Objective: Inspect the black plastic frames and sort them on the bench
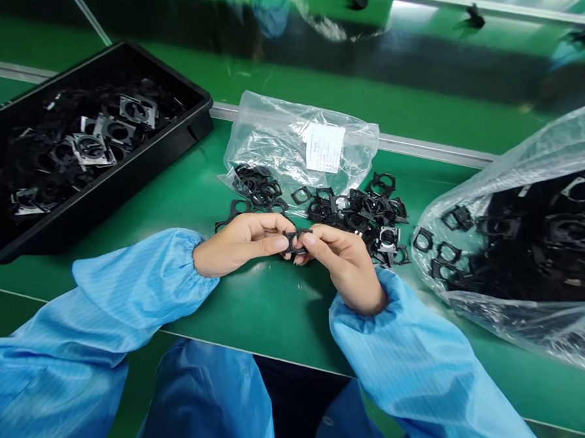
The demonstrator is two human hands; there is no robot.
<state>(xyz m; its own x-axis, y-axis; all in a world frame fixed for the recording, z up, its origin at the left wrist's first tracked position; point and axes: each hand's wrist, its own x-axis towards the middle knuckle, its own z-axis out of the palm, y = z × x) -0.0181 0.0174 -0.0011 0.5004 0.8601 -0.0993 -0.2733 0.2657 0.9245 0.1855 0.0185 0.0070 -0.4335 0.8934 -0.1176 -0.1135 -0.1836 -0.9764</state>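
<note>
I hold a small black frame (296, 248) between my hands, just above the tabletop (273, 318). My left hand (247, 241) pinches it from nine o'clock and my right hand (343, 259) from three, thumbs on the near side; my fingertips cover some of it. From the frame, a loose pile of black parts (360, 209) lies near at two o'clock, just beside my right hand. A clear bag (278, 138) with a white label (325, 147) sits at twelve. Farther off, a black bin (190, 129) of similar parts stands at ten, and a large plastic bag (524, 331) of them at three.
</note>
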